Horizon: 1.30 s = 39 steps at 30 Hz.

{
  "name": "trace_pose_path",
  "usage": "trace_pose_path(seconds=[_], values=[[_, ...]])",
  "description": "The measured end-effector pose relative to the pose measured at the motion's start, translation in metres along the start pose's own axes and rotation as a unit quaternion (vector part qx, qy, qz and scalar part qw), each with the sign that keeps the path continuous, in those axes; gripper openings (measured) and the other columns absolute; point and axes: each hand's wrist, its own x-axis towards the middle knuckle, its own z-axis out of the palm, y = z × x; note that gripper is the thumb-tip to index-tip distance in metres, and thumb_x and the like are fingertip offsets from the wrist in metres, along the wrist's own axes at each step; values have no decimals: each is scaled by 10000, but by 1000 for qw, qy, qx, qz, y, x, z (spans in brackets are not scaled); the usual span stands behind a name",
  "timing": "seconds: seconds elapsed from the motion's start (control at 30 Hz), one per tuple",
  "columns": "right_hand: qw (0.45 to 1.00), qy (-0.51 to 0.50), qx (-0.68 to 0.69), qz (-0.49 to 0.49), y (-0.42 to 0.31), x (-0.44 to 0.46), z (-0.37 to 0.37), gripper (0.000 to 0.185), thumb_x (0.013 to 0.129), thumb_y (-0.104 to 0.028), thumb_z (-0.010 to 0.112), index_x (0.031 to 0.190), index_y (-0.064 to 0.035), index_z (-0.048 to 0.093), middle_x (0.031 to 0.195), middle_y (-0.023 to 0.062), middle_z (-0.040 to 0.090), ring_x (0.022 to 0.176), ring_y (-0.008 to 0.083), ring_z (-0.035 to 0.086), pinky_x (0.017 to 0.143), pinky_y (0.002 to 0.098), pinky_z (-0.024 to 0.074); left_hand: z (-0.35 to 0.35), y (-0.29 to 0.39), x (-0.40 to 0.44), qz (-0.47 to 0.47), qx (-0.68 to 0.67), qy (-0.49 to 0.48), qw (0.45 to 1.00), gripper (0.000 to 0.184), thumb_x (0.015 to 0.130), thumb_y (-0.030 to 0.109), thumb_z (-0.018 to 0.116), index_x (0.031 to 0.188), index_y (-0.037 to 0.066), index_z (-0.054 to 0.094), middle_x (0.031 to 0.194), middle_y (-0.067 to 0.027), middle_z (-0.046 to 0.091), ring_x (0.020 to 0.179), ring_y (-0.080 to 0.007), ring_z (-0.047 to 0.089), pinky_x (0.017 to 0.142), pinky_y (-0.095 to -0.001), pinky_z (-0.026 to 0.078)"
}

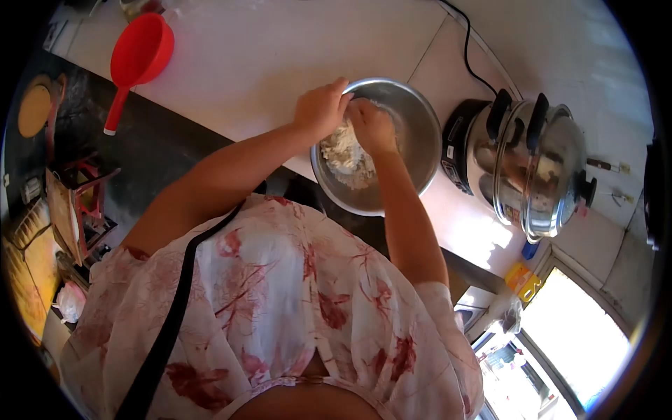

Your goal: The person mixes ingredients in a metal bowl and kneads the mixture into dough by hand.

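A wide steel mixing bowl (422, 147) stands on the white counter and holds pale, crumbly dough (348, 155) with loose flour around it. My left hand (322, 109) is closed on the bowl's rim at the upper left. Inside the bowl, my right hand (373, 126) is curled into the dough near the far wall. Its fingertips point down and are partly hidden, with floury bits around them.
On the white counter (266, 59), a red plastic ladle (142, 52) lies at the left edge. A large lidded steel pot (535, 168) sits on an electric cooker right of the bowl. A black cord (467, 49) runs along the wall. A wooden chair (77, 189) stands at left.
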Motion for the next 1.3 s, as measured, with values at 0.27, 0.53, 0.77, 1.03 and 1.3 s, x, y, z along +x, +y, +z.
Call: trace_pose_path(seconds=[0.27, 0.53, 0.77, 1.03, 1.3], values=[[954, 135, -261, -57, -10, -60, 23, 121, 793, -244, 571, 769, -127, 578, 785, 53, 580, 744, 278, 574, 626, 434, 448, 1, 0, 0, -7, 13, 16, 1000, 169, 906, 239, 530, 930, 73, 516, 699, -156, 608, 676, -383, 591, 579, -476, 440], [955, 105, -273, -50, 1, -37, 40, 129, 716, -221, 589, 728, -113, 519, 822, 51, 539, 785, 284, 541, 649, 443, 426, 2, -4, -1, 11, -17, -5, 1000, 166, 904, 223, 534, 923, 60, 506, 707, -163, 596, 671, -389, 579, 569, -465, 433], [966, 94, -223, -89, 12, -5, 36, 125, 717, -208, 585, 683, -106, 520, 765, 69, 532, 742, 292, 553, 626, 464, 445, 2, -5, 0, 16, -40, -14, 999, 169, 902, 204, 543, 973, 51, 525, 724, -168, 598, 637, -386, 577, 548, -456, 433], [979, 67, -187, -42, 21, 15, 35, 191, 718, -237, 581, 591, -98, 550, 684, 96, 598, 650, 314, 601, 588, 453, 481, 1, -5, 0, 26, -52, -11, 998, 193, 916, 207, 524, 1022, 46, 525, 732, -172, 595, 657, -382, 584, 549, -447, 432], [977, 82, -194, -23, 19, 16, 31, 227, 779, -266, 532, 644, -100, 607, 669, 118, 629, 656, 330, 621, 606, 441, 500, 1, -1, -3, 10, -30, 11, 999, 155, 917, 225, 520, 953, 74, 507, 719, -166, 589, 654, -385, 578, 563, -461, 427]])
